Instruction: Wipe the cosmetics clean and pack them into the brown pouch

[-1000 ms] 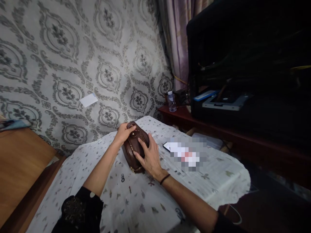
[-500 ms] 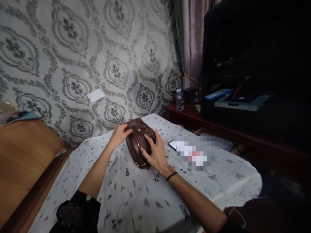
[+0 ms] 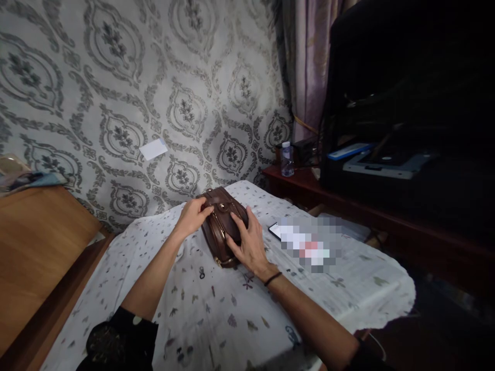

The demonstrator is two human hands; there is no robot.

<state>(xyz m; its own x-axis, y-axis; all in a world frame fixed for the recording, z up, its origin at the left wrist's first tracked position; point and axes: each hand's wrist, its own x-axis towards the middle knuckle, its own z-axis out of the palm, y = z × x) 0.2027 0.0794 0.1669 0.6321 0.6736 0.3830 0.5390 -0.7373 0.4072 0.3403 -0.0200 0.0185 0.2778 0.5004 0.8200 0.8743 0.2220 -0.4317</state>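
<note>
A brown leather bag with gold zippers and a round metal stud lies on the white patterned cloth. At the bag's upper left edge, my left hand has thumb and fingertips closed beside the zipper; what they pinch is too small to make out. Spread over the bag's right side, my right hand rests its fingers and thumb on the leather, with a dark band at the wrist. To the right of the bag lies a phone, mostly blurred out.
A plastic bottle stands on the dark red shelf at the back. On the left is a wooden headboard-like panel. A big dark screen fills the right side. A white card is on the wallpaper.
My left hand has shifted slightly to the right along the bag's zipper edge. My right hand and the bag look almost the same.
</note>
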